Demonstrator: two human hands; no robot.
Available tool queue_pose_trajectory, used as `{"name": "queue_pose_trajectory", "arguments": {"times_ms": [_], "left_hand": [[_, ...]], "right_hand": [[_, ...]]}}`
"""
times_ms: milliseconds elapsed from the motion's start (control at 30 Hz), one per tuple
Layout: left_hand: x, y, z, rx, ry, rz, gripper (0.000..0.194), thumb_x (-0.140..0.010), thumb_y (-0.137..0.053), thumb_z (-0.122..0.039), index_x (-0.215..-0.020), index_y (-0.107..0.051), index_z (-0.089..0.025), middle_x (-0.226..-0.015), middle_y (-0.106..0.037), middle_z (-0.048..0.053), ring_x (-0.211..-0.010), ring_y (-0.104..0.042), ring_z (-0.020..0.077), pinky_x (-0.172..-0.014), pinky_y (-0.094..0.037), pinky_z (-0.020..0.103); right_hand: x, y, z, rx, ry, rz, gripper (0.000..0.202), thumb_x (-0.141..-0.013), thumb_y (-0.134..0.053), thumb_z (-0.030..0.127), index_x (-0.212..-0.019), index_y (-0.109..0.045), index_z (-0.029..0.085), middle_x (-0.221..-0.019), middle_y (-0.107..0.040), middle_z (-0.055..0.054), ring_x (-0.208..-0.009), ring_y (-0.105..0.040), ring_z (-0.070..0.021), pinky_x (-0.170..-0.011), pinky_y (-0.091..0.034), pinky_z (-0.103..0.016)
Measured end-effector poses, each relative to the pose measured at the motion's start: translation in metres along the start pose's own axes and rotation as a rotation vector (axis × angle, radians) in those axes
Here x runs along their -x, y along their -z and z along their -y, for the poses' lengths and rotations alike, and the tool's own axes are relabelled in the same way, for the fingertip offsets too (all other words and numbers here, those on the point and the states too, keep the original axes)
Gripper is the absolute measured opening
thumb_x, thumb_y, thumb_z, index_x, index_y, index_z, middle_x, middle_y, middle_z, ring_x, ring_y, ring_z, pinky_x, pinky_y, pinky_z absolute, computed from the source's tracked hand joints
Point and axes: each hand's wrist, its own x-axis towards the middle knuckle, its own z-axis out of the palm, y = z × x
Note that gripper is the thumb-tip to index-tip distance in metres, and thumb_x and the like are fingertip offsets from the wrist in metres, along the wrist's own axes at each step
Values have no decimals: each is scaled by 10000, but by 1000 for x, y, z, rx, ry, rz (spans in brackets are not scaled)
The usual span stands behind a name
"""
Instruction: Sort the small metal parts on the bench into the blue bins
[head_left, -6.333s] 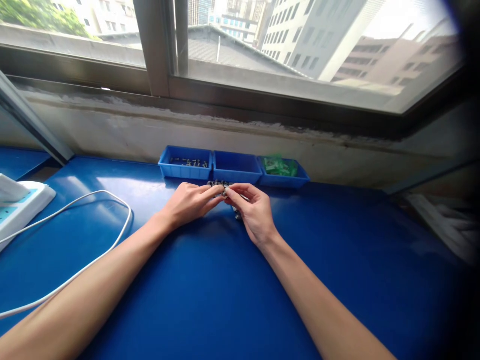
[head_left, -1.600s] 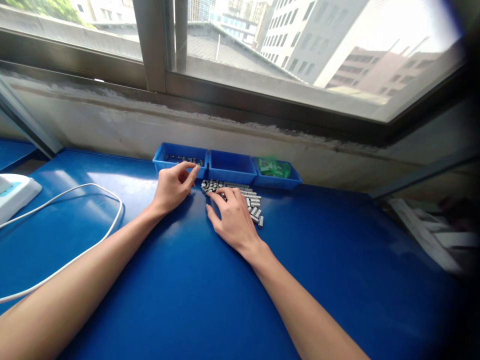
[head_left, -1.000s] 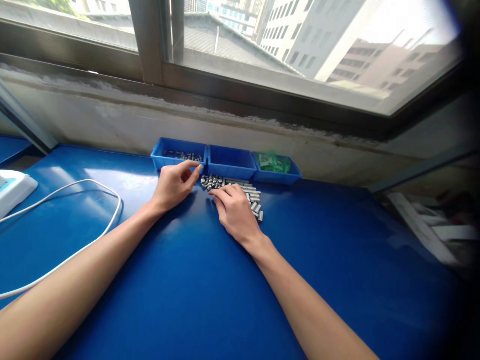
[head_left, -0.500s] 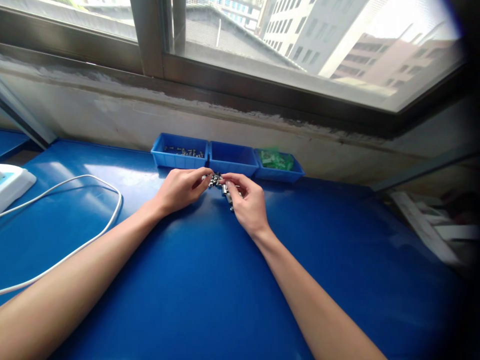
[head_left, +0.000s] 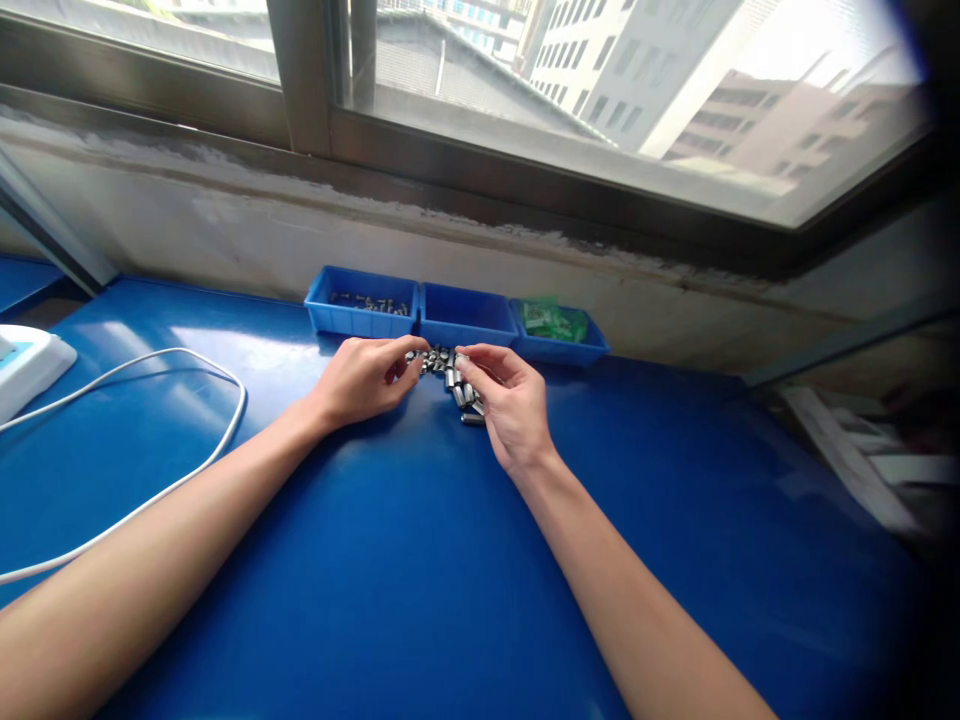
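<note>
Small shiny metal parts [head_left: 435, 360] lie in a loose pile on the blue table, in front of the bins. Nearer to me, several short metal cylinders [head_left: 466, 395] are grouped beside the pile. My left hand [head_left: 367, 378] rests at the pile's left side with curled fingers, thumb and index fingertips close together at the parts. What it holds, if anything, is hidden. On the right, my right hand [head_left: 514, 400] pinches a small silvery metal part between thumb and fingertips, just above the cylinders. Its palm partly covers the cylinders.
Three joined blue bins stand along the wall: the left bin [head_left: 360, 322] contains small metal pieces, the middle bin [head_left: 469, 335] shows a bare inside, and the right bin [head_left: 562, 350] has green plastic packets [head_left: 553, 320]. A white cable [head_left: 241, 400] loops from a white device [head_left: 34, 365].
My right hand has shifted slightly right, exposing more of the metal cylinders below it. My left hand stays nearly in place beside the pile.
</note>
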Motion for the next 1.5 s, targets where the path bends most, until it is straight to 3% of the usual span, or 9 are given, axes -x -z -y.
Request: {"name": "queue_pose_trajectory", "arguments": {"times_ms": [233,433,700,867,967,1100,1167,1333,1500], "left_hand": [[2,1,0,6,-28,22,289,-915,-609,-320,-1175,-668,-209,-704,-690,-28,-528,-575,100,-598,-456,213],[3,-2,-3,-117,-151,22,336,-952,-592,-459,-1175,-655,-216,-745,-729,-12,-530,-615,101,-580,-438,218],[1,-2,-1,-158,-193,30,250,-1014,-525,-398,-1057,-691,-217,-817,-781,25,-602,-689,128,-568,-410,221],[3,-4,0,-170,-189,58,238,-1017,-496,-353,-1061,-679,-207,-829,-779,31,-644,-704,137,-573,-414,226],[2,-4,3,-133,-96,-12,224,-1002,-529,-374,-1027,-676,-207,-752,-751,10,-595,-671,124,-583,-426,220],[-4,-1,14,-72,243,-317,228,-965,-587,-410,-988,-684,-205,-633,-676,-20,-532,-618,114,-594,-444,216],[-7,2,21,0,376,-405,240,-949,-603,-420,-986,-693,-200,-614,-666,-21,-525,-622,122,-593,-455,221],[-9,3,29,110,497,-381,278,-926,-624,-430,-1019,-732,-191,-613,-687,-4,-531,-641,142,-580,-471,229],[-8,-1,24,91,413,-345,267,-938,-601,-369,-1090,-729,-190,-641,-686,-8,-524,-612,125,-602,-474,229]], "right_hand": [[-1,-2,0,11,-50,-34,311,-709,-850,335,-956,-722,195,-910,-788,-48,-820,-747,-190,-787,-602,-321],[4,-5,0,276,123,68,266,-815,-766,436,-894,-710,188,-861,-771,-48,-793,-742,-194,-769,-593,-307],[1,-6,-6,238,94,160,254,-843,-744,436,-897,-710,191,-857,-767,-34,-766,-731,-176,-766,-592,-295],[3,-5,-5,337,133,181,269,-897,-679,455,-958,-734,200,-917,-778,-42,-809,-736,-189,-784,-591,-311],[4,-2,-2,519,229,161,265,-945,-615,433,-1025,-745,217,-983,-782,-43,-853,-731,-201,-808,-580,-328],[4,2,-1,866,490,126,195,-964,-579,290,-1026,-748,215,-1016,-776,-60,-943,-692,-237,-912,-538,-393],[5,2,-3,1006,591,160,206,-962,-564,240,-1054,-744,196,-1044,-764,-82,-1013,-650,-265,-946,-512,-425],[9,-6,-7,1233,631,262,318,-970,-551,250,-1250,-685,178,-1170,-692,-133,-1125,-550,-308,-969,-472,-474],[10,-9,-8,1278,617,326,280,-983,-544,275,-1195,-704,188,-1161,-686,-128,-1097,-533,-309,-940,-462,-479]]}}
